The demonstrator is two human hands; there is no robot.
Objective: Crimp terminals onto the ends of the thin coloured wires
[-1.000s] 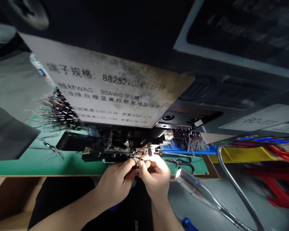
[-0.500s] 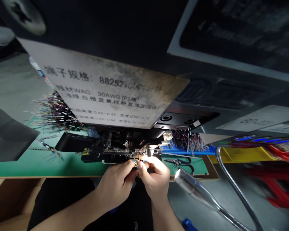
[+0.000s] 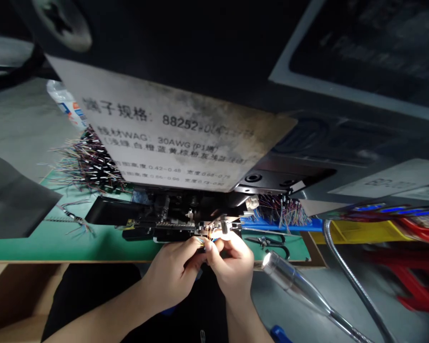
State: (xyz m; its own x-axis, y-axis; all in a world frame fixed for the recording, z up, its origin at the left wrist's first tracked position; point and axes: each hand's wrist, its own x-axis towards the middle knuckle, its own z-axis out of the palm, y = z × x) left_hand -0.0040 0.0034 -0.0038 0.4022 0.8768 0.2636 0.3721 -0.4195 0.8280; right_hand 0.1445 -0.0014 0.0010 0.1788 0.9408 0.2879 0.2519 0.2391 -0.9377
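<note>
Head view: hands (image 3: 175,275) (image 3: 232,269) pinch colored wires (image 3: 209,233) at crimper (image 3: 171,224)

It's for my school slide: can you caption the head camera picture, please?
A bare left hand and right hand pinch thin multicoloured wires at a black metal machine.

One left hand (image 3: 173,275), one right hand (image 3: 233,269), one gooseneck lamp (image 3: 293,281), apparently two wire bundles (image 3: 87,162).

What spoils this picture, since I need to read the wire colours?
In the head view, glare from the gooseneck lamp bleaches the wires, the placard's small print blurs toward its right end, and the red rack smears at the right edge.
</note>
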